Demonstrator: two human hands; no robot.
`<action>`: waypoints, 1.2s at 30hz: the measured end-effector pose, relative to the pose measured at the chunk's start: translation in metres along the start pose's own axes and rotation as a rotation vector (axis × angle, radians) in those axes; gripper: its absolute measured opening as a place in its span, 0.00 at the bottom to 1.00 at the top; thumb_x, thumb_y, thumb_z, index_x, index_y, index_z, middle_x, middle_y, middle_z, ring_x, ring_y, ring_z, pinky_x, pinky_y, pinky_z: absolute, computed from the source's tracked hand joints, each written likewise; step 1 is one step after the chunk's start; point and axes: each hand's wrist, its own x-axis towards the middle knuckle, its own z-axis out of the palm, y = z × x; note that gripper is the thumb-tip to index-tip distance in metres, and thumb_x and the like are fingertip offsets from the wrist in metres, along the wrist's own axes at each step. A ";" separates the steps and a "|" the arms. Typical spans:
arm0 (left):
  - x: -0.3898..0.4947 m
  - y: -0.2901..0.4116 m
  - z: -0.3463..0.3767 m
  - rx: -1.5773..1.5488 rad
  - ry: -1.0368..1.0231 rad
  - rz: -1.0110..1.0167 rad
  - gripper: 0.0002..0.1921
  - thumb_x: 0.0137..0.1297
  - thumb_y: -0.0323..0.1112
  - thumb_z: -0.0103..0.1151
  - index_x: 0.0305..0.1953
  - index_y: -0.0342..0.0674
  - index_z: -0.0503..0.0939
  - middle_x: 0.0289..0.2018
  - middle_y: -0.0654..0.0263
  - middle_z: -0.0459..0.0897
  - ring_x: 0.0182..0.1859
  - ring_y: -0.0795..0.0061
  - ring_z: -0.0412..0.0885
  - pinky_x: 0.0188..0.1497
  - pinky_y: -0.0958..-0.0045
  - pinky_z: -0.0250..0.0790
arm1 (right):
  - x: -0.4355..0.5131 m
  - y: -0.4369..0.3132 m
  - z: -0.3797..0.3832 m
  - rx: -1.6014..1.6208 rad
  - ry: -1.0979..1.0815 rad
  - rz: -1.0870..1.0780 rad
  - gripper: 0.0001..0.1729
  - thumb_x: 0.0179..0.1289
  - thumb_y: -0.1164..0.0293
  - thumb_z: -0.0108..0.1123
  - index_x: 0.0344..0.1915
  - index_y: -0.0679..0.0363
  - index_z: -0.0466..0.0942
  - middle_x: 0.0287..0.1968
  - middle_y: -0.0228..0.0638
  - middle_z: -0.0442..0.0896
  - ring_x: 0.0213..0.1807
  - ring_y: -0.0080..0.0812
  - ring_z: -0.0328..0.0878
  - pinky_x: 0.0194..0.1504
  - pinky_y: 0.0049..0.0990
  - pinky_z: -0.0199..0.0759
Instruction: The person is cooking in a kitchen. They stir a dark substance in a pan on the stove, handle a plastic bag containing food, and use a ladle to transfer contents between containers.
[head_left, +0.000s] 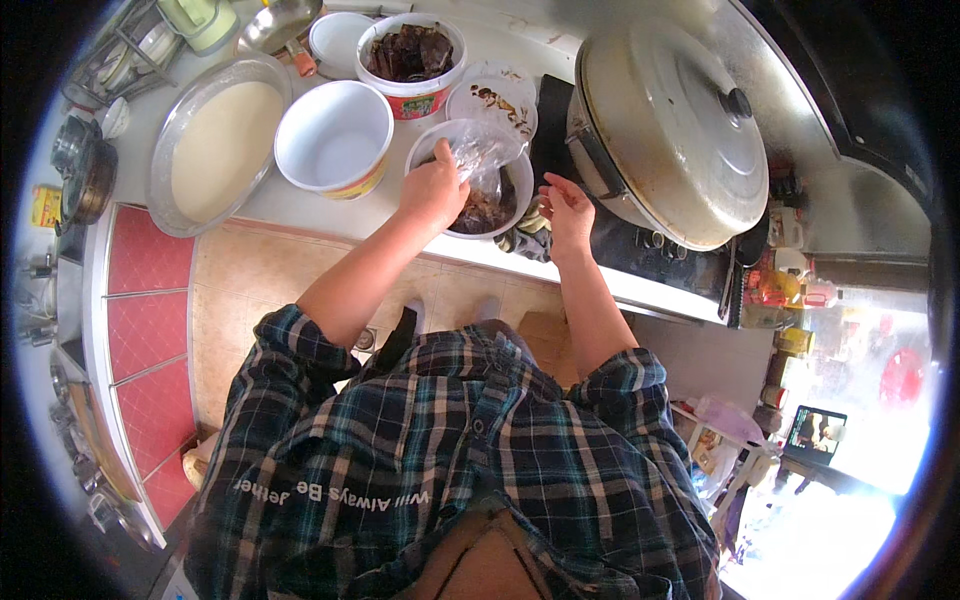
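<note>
My left hand (435, 187) grips a clear plastic bag (484, 154) over a white plastic tub (523, 176). Dark brown, lumpy food (487, 210) shows inside the tub, partly covered by the bag and my hand. Just right of the tub's rim is my right hand (570, 214), fingers slightly curled and apart, with nothing seen in it. A crumpled cloth (529, 238) lies below, between that hand and the tub. An empty white tub (334, 139) stands to the left. Behind it, another tub (412, 101) with a printed red band holds dark brown pieces.
A large lidded metal pot (667, 135) sits on the black stove (555, 120) at right. A metal basin (161, 184) of pale batter-like mixture stands at left, near the counter's front edge. Stained clear lids (465, 105) and a white lid (337, 41) lie behind.
</note>
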 end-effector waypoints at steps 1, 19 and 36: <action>0.000 -0.001 0.003 0.077 0.051 0.041 0.35 0.52 0.34 0.60 0.61 0.34 0.56 0.41 0.44 0.76 0.37 0.51 0.81 0.33 0.55 0.74 | 0.012 0.007 -0.001 -0.030 0.004 0.028 0.12 0.65 0.78 0.50 0.47 0.66 0.76 0.35 0.33 0.80 0.31 0.22 0.73 0.33 0.21 0.69; -0.038 0.003 0.001 0.136 0.060 0.358 0.37 0.57 0.52 0.58 0.62 0.36 0.62 0.60 0.52 0.68 0.64 0.54 0.62 0.67 0.52 0.50 | 0.182 0.072 0.057 -0.431 0.128 0.332 0.15 0.54 0.63 0.61 0.26 0.66 0.78 0.23 0.42 0.80 0.21 0.33 0.76 0.24 0.35 0.67; -0.056 -0.004 -0.016 -0.060 0.251 0.459 0.29 0.57 0.45 0.60 0.58 0.36 0.69 0.57 0.56 0.71 0.63 0.57 0.64 0.64 0.56 0.57 | 0.061 0.014 0.030 -0.094 -0.099 -0.471 0.09 0.59 0.76 0.60 0.39 0.60 0.71 0.40 0.32 0.78 0.39 0.25 0.74 0.39 0.24 0.70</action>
